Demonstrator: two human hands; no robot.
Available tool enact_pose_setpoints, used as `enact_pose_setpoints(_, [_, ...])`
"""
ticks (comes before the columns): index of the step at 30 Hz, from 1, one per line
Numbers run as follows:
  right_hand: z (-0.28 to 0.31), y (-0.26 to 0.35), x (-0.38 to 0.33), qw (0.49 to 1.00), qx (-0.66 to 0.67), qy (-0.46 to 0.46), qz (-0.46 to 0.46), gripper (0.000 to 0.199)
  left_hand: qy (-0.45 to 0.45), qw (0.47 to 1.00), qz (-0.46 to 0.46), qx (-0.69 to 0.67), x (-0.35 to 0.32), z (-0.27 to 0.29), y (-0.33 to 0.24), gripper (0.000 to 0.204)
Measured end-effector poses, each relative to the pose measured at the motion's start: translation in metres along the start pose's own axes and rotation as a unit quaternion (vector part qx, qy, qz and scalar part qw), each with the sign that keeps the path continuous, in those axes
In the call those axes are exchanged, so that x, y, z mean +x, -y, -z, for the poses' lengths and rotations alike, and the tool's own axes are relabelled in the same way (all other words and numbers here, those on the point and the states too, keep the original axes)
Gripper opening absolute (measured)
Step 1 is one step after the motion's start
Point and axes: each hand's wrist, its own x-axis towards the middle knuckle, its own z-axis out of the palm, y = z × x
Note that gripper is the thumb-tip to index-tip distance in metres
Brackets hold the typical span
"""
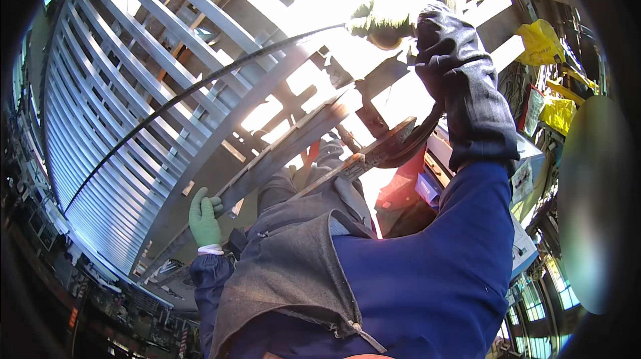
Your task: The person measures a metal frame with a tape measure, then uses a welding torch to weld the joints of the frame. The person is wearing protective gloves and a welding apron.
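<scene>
Blue work jacket and a grey leather apron [287,272] fill the bottom middle of the frame, closest to the camera. Up the right side runs the right arm in a dark grey gauntlet sleeve [471,105], and at the top the right hand [384,22], in a pale glove, is clamped around what looks like a welding torch, though glare washes out the tip. From there a black cable [200,85] arcs away to the left, across the upper left of the frame and down toward the left edge.

Lower left, the left hand [203,219] in a green glove has its fingers spread and rests against the edge of a long steel bar [280,152], steadying rather than gripping, as far as I can tell.

Beyond both hands sits the big workpiece, a steel grating frame [113,105] of parallel slats filling the upper left. Yellow bags [541,42] hang at far right.

My read: it's mid-way through joining work on the frame, the torch set at a joint near top centre. The next move probably needs the torch hand kept steady and the cable kept from snagging on the slats.
</scene>
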Motion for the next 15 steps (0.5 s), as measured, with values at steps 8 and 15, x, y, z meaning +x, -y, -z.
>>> enact_pose_setpoints(8, [0.0, -0.007, -0.005, 1.0, 0.012, -0.008, -0.007, 0.024, 0.011, 1.0, -0.004, 0.011, 0.01, 0.002, 0.003, 0.033])
enact_pose_setpoints(15, [0.006, -0.016, -0.005, 1.0, 0.013, -0.001, 0.003, 0.023, 0.016, 1.0, -0.005, -0.018, -0.003, -0.011, 0.006, 0.034])
